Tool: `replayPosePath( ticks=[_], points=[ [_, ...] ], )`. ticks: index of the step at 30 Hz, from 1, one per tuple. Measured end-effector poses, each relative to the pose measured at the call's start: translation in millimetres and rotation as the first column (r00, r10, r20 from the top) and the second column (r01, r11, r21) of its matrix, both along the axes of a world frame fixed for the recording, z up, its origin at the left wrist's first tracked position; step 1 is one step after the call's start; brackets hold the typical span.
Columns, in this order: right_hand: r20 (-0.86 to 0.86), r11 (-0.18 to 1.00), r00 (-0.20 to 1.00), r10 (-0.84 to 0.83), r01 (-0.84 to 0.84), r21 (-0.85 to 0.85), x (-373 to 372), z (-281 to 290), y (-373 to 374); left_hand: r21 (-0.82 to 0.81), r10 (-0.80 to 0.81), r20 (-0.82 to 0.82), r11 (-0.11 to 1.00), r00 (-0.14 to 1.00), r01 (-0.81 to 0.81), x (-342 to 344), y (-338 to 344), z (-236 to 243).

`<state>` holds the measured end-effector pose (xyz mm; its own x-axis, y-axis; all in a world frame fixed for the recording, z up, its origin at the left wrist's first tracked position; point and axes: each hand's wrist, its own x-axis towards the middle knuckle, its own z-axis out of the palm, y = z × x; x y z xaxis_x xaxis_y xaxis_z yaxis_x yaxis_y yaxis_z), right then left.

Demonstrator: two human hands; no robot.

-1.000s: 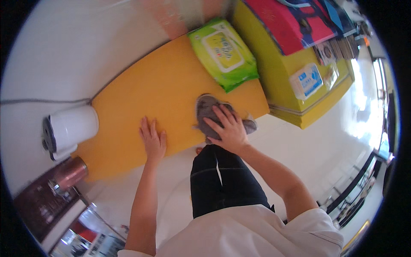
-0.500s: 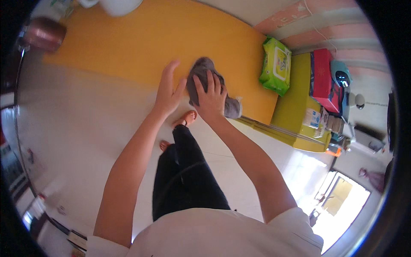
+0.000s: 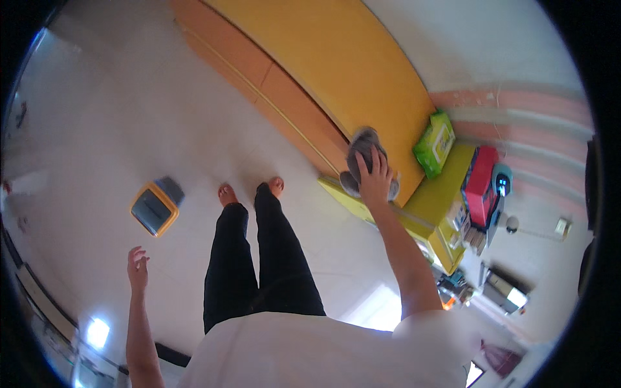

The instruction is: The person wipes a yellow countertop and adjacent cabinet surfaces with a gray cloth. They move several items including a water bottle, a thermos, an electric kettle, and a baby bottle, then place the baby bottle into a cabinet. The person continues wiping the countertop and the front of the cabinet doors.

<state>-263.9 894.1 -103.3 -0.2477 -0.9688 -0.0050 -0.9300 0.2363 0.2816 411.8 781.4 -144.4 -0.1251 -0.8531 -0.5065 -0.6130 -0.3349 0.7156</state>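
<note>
My right hand rests with fingers spread on a bunched grey cloth, which sits on the edge of the long yellow counter top, beside its orange front. The bright green pack of wipes lies just beyond the cloth, toward the back wall. My left hand is held out over the floor at the lower left, fingers apart and slightly bent, holding nothing.
A boxy yellow-rimmed grey object stands on the pale floor, left of my bare feet. A yellow-green cabinet at the right carries a red box, a light blue device and several small items.
My view has swung round along the counter. My left hand has moved from the counter to low on the left. My right hand has stayed on the cloth near the counter edge.
</note>
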Motion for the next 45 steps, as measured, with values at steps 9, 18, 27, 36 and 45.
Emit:
replayPosePath(
  ticks=[9, 18, 27, 36, 45],
  points=[
    [0.111, 0.996, 0.992, 0.067, -0.060, -0.067, 33, -10, -116, 0.218, -0.064, -0.324, 0.966, 0.944, 0.140, -222, 42, -26],
    [0.246, 0.988, 0.969, -0.031, 0.066, -0.136, 9, -23, -96, 0.142, -0.154, -0.496, 0.957, 0.855, 0.254, -343, 27, 10],
    [0.298, 0.830, 0.782, -0.547, 0.552, 0.076, -5, 18, 53, 0.295, 0.036, -0.248, 0.955, 0.968, 0.040, -262, 84, -25],
    [0.480, 0.889, 0.804, -0.351, 0.447, -0.100, 15, 0, -74, 0.352, 0.139, -0.478, 0.935, 0.867, 0.044, -338, 84, -43],
    [0.869, 0.918, 0.477, -0.134, 0.390, -0.073, 52, 33, -104, 0.548, 0.478, -0.598, 0.830, 0.644, -0.107, -496, 31, 14]
  ],
)
